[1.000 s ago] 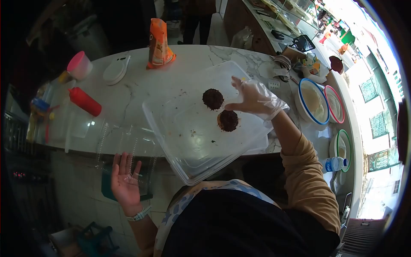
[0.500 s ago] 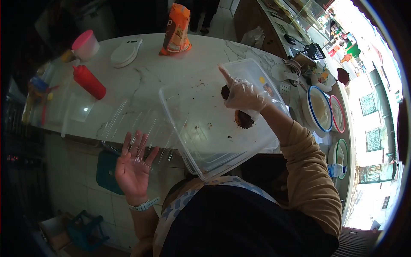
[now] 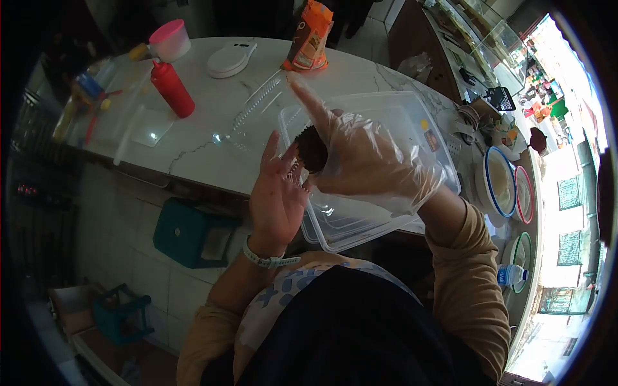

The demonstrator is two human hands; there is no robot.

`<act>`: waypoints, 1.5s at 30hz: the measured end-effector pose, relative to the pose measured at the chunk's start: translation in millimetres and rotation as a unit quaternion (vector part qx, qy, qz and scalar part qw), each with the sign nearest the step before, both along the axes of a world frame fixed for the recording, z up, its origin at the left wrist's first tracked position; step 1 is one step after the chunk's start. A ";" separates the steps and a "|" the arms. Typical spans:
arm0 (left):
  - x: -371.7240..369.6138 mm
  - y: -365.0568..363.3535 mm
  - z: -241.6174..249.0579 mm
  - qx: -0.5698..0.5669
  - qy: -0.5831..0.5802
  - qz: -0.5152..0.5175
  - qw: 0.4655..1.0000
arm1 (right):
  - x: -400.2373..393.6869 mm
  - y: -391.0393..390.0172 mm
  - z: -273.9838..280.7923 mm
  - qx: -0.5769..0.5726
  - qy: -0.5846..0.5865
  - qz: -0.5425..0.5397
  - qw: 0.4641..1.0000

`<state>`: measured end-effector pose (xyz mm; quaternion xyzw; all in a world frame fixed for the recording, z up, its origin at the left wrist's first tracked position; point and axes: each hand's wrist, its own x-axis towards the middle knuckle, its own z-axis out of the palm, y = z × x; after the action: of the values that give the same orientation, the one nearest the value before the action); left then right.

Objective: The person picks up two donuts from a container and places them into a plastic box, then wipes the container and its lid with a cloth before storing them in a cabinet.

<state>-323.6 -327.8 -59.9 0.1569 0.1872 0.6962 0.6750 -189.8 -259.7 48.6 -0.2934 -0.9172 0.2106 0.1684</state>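
My right hand [image 3: 376, 157], in a loose clear plastic glove, holds a dark brown cupcake [image 3: 313, 149] with its index finger stretched out. My left hand [image 3: 278, 202] is bare, palm up, and supports a clear ridged plastic container [image 3: 252, 109] that reaches out beyond its fingers. The cupcake is close over the left fingertips, overlapping the container in this view. Under my right hand stands a large translucent plastic bin [image 3: 394, 101], its floor partly hidden by the glove.
A red squeeze bottle [image 3: 172, 90], a white scale [image 3: 230, 61], a pink-lidded tub [image 3: 170, 40] and an orange bag [image 3: 311, 37] stand on the marble counter [image 3: 199, 151]. Rimmed bowls [image 3: 497, 181] are at the right. A green stool [image 3: 187, 233] stands below the counter's edge.
My right hand has lifted the cupcake out of the bin and brought it toward me and left. My left hand has moved right and up with the clear container, meeting it.
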 end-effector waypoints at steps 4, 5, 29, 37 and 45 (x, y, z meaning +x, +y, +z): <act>0.8 -1.2 -3.6 0.001 -0.003 0.006 1.000 | -1.3 -10.2 2.5 -0.065 -0.091 -0.024 0.993; 3.2 -1.1 -2.6 -0.002 -0.014 -0.004 1.000 | -1.5 -11.1 1.0 -0.063 -0.116 -0.016 0.991; -5.1 -7.0 -9.0 0.001 -0.016 -0.016 1.000 | 94.1 5.6 20.7 -0.006 -0.002 -0.256 0.967; -23.4 -7.4 -15.8 -0.016 -0.033 0.004 0.999 | 138.3 -0.3 -86.6 -0.002 -0.226 -0.276 0.934; -11.6 -9.7 -15.9 -0.030 -0.021 -0.050 0.998 | 126.1 -0.6 -90.4 -0.010 -0.157 -0.299 0.941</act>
<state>-335.2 -337.5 -75.8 0.1308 0.1861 0.6589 0.7170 -63.7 -260.4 -41.8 -0.5849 -0.7999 0.1115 0.0748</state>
